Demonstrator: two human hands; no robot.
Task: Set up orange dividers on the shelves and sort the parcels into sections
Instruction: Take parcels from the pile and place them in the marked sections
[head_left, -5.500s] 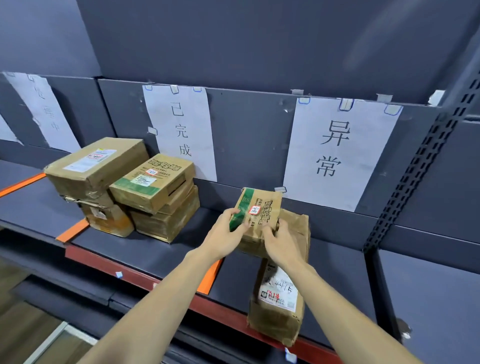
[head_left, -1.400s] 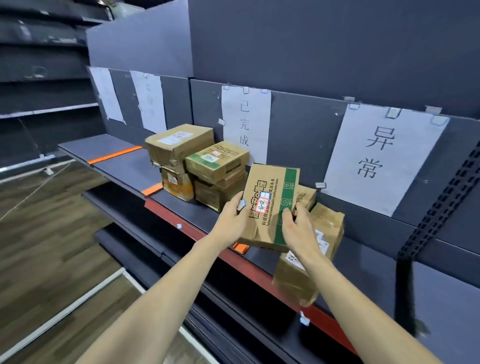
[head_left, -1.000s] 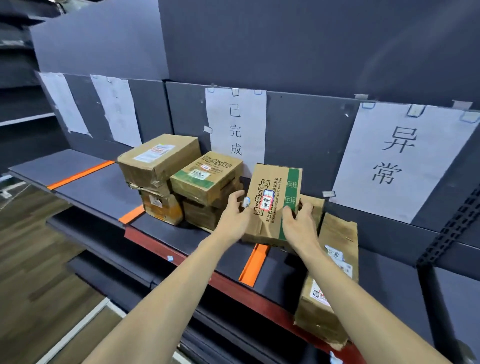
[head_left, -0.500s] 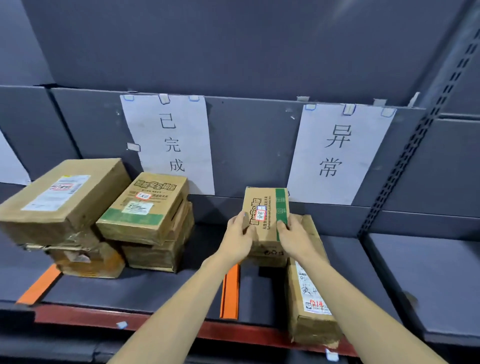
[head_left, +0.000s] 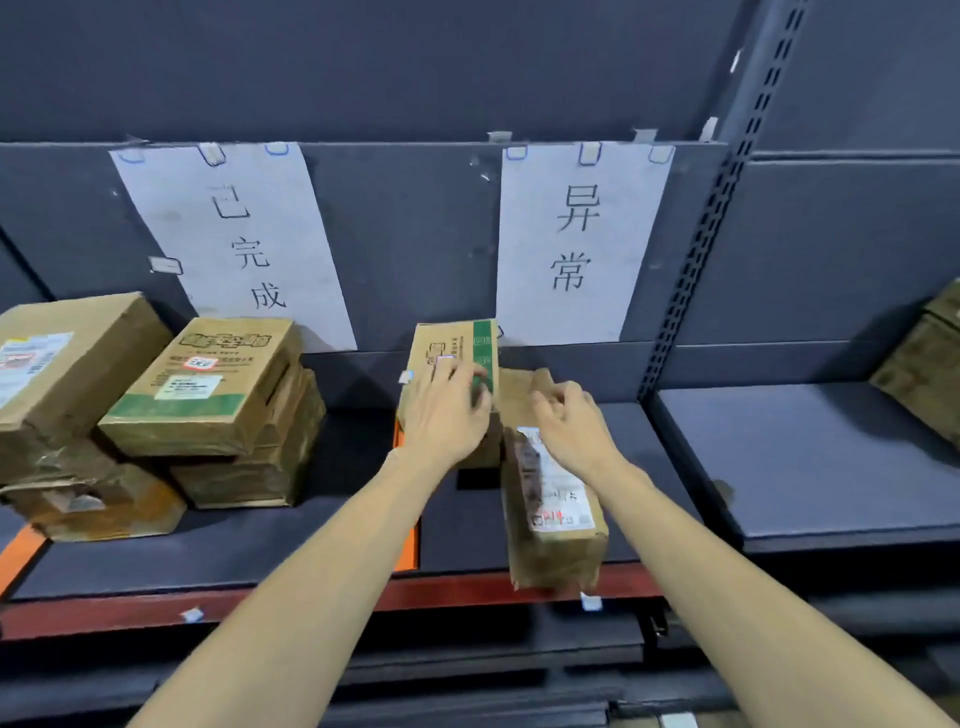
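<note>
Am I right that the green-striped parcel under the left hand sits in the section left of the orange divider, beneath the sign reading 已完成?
Not quite: in the head view the green-striped parcel under the left hand sits right of the orange divider, beneath the 异常 sign.

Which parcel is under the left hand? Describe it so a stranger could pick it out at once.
Find the right-hand paper sign on the shelf's back panel. Below its lower left corner, just right of the orange divider, stands a small cardboard parcel with the left hand lying on its face. Unlike the long plain parcel beside it, it carries a green stripe along its right edge.
</note>
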